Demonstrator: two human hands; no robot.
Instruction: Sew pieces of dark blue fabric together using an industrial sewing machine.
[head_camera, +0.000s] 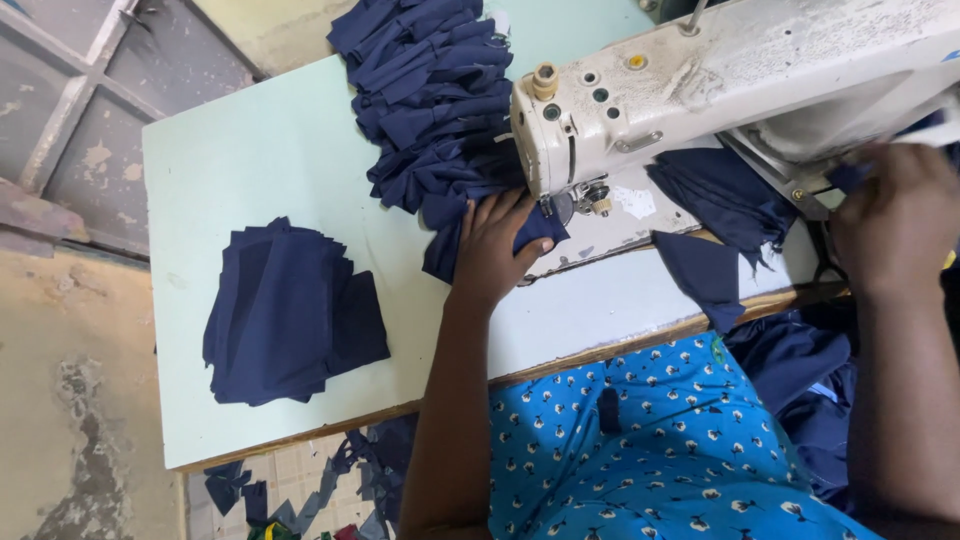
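From the head camera, a white sewing machine (720, 90) stands across the upper right of the pale green bench (260, 160). Behind its needle end a long heap of sewn navy pieces (430, 100) trails off toward the far edge. A separate flat stack of navy pieces (290, 315) lies well apart on the bench's left half. More navy cloth (720, 200) hangs under the machine arm and over the near edge, and navy scraps (300, 490) litter the floor below.

The left hand (495, 250) lies flat, palm down with fingers spread, pressing a navy fabric piece (535, 230) against the bench just beside the presser foot (575, 200); it pins the cloth and does not pinch it. The forearm runs straight up from the lap, in blue patterned cloth (660, 440).

The right hand (895, 215) reaches behind the machine's right end, touching navy fabric there; its grip is hidden, so I cannot tell how far it is closed.

Two hands, one machine, two piles.
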